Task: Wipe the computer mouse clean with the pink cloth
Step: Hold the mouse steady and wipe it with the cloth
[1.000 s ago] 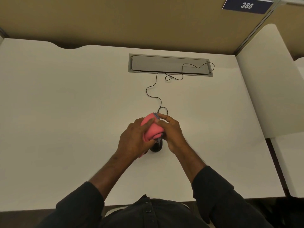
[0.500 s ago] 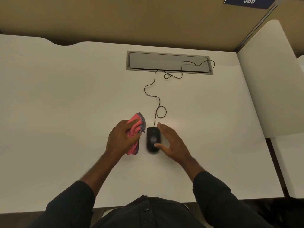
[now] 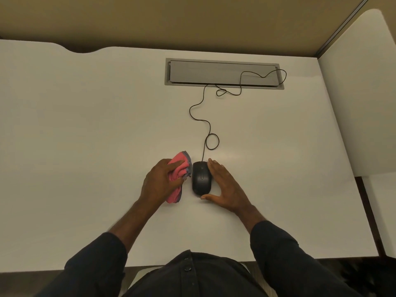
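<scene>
- Your left hand (image 3: 160,183) has a closed grip on the bunched pink cloth (image 3: 179,170), just left of the black computer mouse (image 3: 201,179).
- Your right hand (image 3: 227,187) lies open beside the mouse, which rests on the white surface (image 3: 85,129).
- Its cable (image 3: 205,121) runs to the grey hatch (image 3: 214,71).

So we've got a plain white surface (image 3: 85,125) with a wavy cutout along its far edge near the left corner. Set into it near the far edge, right of centre, is a long grey cable hatch (image 3: 222,72), lid closed. Behind the surface runs a tan partition wall (image 3: 171,20), and a white divider panel (image 3: 364,93) stands along the right edge. We're wearing dark sleeves (image 3: 289,254).
</scene>
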A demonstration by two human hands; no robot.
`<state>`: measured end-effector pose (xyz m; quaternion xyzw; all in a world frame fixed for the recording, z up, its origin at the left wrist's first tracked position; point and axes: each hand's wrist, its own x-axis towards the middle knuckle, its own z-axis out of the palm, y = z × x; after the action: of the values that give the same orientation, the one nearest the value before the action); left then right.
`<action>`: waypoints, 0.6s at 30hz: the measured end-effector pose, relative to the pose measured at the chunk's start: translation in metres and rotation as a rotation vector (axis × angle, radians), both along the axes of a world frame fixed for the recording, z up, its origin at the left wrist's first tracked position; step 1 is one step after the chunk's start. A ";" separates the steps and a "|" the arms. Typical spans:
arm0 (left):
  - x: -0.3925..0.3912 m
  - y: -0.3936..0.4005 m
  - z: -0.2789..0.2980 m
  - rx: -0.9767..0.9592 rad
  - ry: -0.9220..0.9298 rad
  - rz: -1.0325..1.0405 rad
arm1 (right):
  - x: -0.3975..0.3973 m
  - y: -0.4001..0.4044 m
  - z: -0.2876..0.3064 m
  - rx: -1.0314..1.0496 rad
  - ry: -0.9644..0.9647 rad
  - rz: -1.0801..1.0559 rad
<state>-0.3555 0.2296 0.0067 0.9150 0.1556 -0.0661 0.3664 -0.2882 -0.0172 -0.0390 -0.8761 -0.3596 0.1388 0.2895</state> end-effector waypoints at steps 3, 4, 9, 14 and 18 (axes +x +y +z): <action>0.003 -0.003 0.002 0.006 -0.001 -0.013 | 0.000 0.000 -0.003 -0.005 -0.021 0.001; 0.005 -0.004 0.002 0.007 -0.004 -0.021 | 0.001 0.000 -0.004 -0.001 -0.027 0.000; 0.022 -0.008 0.008 0.084 0.016 -0.175 | 0.001 -0.001 -0.009 0.011 -0.037 -0.014; 0.054 -0.008 0.017 0.153 0.046 -0.331 | 0.001 -0.001 -0.013 0.019 -0.042 -0.030; 0.066 -0.010 0.014 0.237 0.108 -0.424 | 0.001 -0.001 -0.014 0.014 -0.050 -0.028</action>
<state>-0.2894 0.2195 0.0205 0.9589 -0.0141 -0.1714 0.2255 -0.2875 -0.0186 -0.0528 -0.8823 -0.3552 0.1101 0.2886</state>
